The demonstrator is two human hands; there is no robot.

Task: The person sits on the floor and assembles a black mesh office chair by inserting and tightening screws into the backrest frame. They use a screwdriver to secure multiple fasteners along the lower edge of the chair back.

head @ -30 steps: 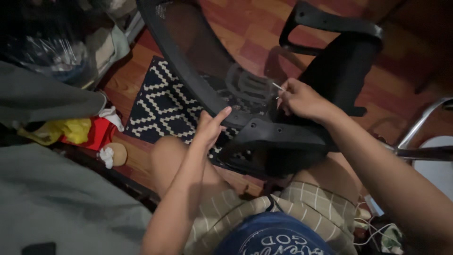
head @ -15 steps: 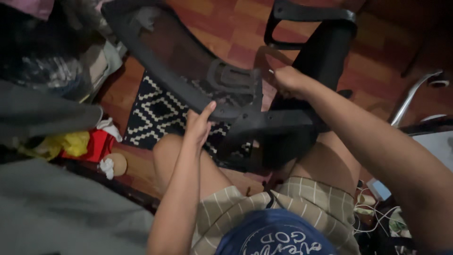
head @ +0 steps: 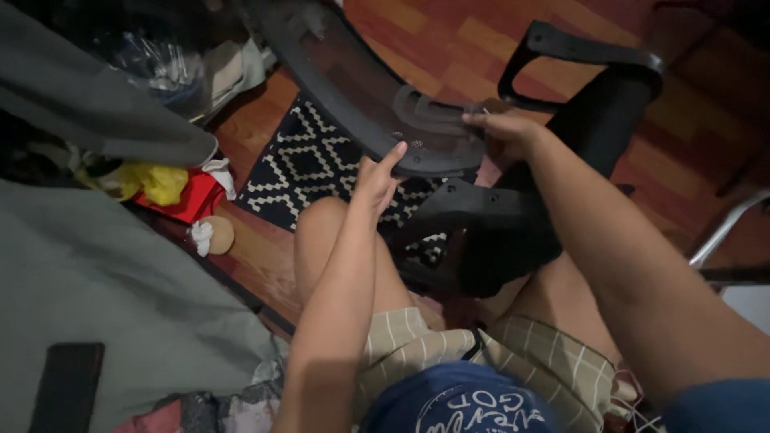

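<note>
A black mesh chair backrest (head: 337,72) lies tilted across the floor, and its lower plastic plate (head: 437,140) with screw holes rests above my knees. My left hand (head: 375,183) touches the plate's near edge with its index finger stretched out. My right hand (head: 504,135) grips the plate's right end and pinches a small thin metal piece (head: 484,111) whose kind I cannot make out. Just below the plate sits the black chair seat (head: 513,240) with its bracket (head: 473,200), and its armrest (head: 577,48) rises behind my right hand.
A black-and-white patterned rug (head: 309,164) lies on the red-brown wood floor under the backrest. Red and yellow items (head: 172,188) and crumpled paper sit at the left. Grey bedding (head: 96,281) with a dark phone (head: 68,385) fills the lower left. A metal tube (head: 726,228) is at right.
The backrest's lower plate has come nearer and now sits above the seat bracket. My left hand rose from the bracket to the plate's edge. My right hand stayed at the plate's right end.
</note>
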